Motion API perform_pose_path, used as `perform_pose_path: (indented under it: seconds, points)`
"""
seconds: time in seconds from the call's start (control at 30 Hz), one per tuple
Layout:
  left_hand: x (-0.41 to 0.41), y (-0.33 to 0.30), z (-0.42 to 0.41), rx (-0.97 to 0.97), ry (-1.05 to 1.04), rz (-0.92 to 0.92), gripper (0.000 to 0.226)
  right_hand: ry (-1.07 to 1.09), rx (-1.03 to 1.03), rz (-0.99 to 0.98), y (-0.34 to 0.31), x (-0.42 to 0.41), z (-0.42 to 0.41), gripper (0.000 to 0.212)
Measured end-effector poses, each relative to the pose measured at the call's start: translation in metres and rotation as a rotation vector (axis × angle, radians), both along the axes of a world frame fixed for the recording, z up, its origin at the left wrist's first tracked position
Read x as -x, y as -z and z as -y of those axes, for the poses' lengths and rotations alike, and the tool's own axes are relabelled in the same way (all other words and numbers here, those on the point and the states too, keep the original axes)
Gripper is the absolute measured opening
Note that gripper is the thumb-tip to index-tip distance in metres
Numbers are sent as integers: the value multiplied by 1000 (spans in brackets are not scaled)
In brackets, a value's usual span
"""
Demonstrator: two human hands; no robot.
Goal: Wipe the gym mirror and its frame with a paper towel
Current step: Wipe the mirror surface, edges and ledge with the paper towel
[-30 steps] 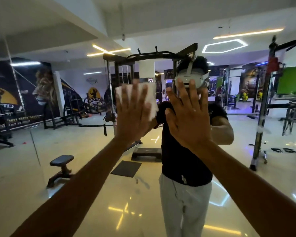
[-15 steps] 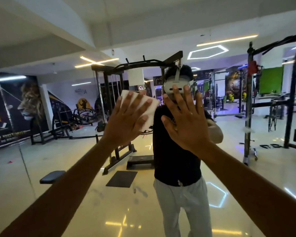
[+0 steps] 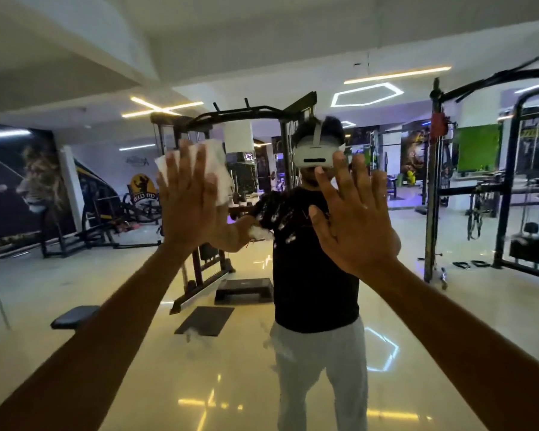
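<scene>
Our left hand (image 3: 189, 194) presses the paper towel (image 3: 221, 169) flat on the mirror (image 3: 75, 275), fingers straight; our right hand (image 3: 353, 213) lies spread and bare on the glass, which may leave smears.

Glossy floor (image 3: 143, 384) (reflective), black rack (image 3: 231, 115), ceiling lights (image 3: 367, 94)
</scene>
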State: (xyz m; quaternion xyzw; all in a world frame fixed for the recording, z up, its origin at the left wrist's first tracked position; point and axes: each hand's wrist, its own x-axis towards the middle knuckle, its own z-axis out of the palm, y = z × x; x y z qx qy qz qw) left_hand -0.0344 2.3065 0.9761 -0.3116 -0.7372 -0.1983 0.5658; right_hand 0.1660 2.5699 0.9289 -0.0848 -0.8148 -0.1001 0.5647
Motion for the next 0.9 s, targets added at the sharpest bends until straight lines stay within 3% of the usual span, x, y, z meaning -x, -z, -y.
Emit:
perform_pose_path:
  seconds: [0.07,0.1,0.2,0.27,0.3,0.37,0.43,0.53,0.63,0.7,0.77,0.8,0.83,0.9]
  points:
    - [-30,4,-34,-208,-35,80,67,-7,-12,0,-3,-11,-19,70]
    - [-48,20,-58,-132,-59,43,68,-5,-14,5,-4,-16,-26,69]
    - [-88,77,-90,339,65,-49,67,-3,-50,31,-6,-25,-42,66]
    - [-68,71,-71,433,30,-125,64,-3,-83,28,-3,-29,-50,65]
    - [-53,64,-60,375,-32,-118,65,-3,-91,28,-1,-30,-54,65]
    - [-31,48,-45,77,-138,38,68,-8,-92,41,3,-31,-57,65]
    - [-45,59,-72,-126,-216,86,69,-8,-100,43,6,-31,-60,65]
    - [-107,122,-134,83,19,65,74,-23,-110,45,9,-32,-61,66]
    - [-106,142,-109,308,79,0,65,-15,-119,70,10,-35,-65,68]
    - [-77,126,-77,189,14,60,64,-19,-128,87,10,-34,-66,69]
    - [-67,107,-69,-126,-45,201,62,-12,-129,81,12,-33,-66,69]
    - [-72,106,-82,-235,-79,179,59,-12,-125,74,13,-32,-67,69]
    - [-81,112,-101,-272,-95,99,60,-18,-122,75,13,-32,-66,69]
    - [-108,133,-141,-107,-11,54,71,-24,-119,76,15,-32,-65,70]
